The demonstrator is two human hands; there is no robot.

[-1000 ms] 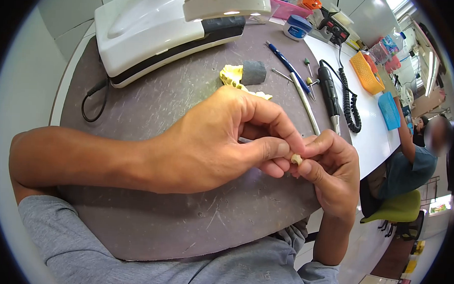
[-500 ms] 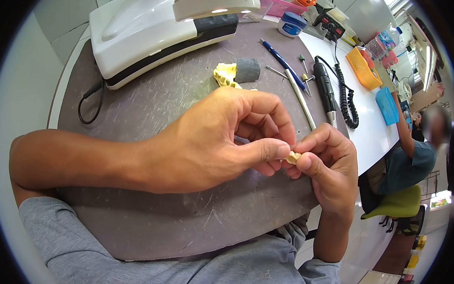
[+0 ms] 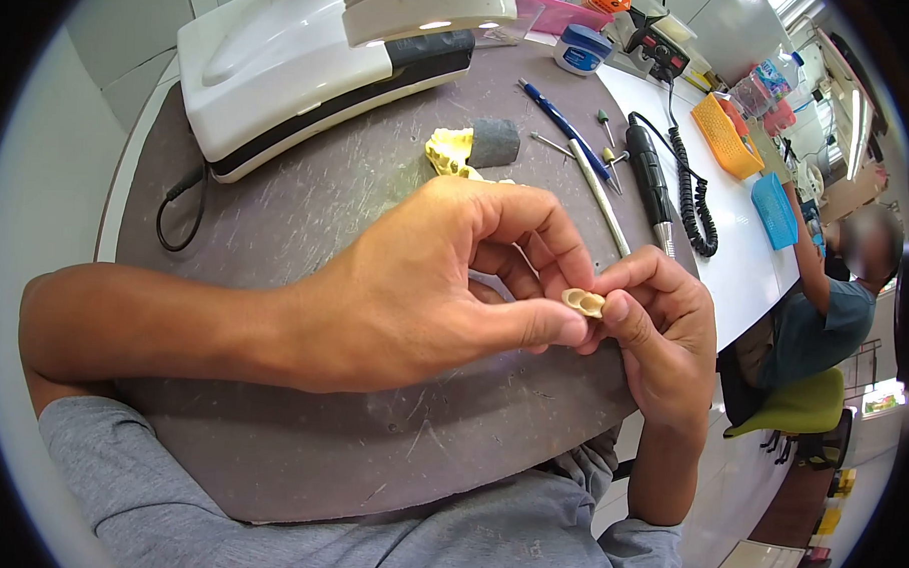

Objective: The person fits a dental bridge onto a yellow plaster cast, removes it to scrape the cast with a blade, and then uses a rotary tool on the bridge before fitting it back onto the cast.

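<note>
A small cream-coloured dental bridge (image 3: 583, 304), with two cup-like hollows facing up, sits between the fingertips of both hands. My right hand (image 3: 663, 326) pinches its right end between thumb and bent forefinger. At the other end, my left hand (image 3: 444, 284) has its forefinger tip against the bridge and its thumb just below; the other fingers curl behind. Beyond the left hand lies a yellow dental cast (image 3: 449, 151), partly hidden by that hand. A dark grey block (image 3: 495, 142) touches the cast.
Blue pen-like tool (image 3: 565, 126), pale rod (image 3: 600, 199), small burs (image 3: 604, 122) and black handpiece (image 3: 650, 181) lie at the right of the brown work board (image 3: 299, 449). A white lamp-topped unit (image 3: 281, 78) stands back left. Another person (image 3: 823, 327) sits at far right.
The dental bridge has turned so its hollow side now shows. My left thumb has slid down off its face. The right hand has barely moved.
</note>
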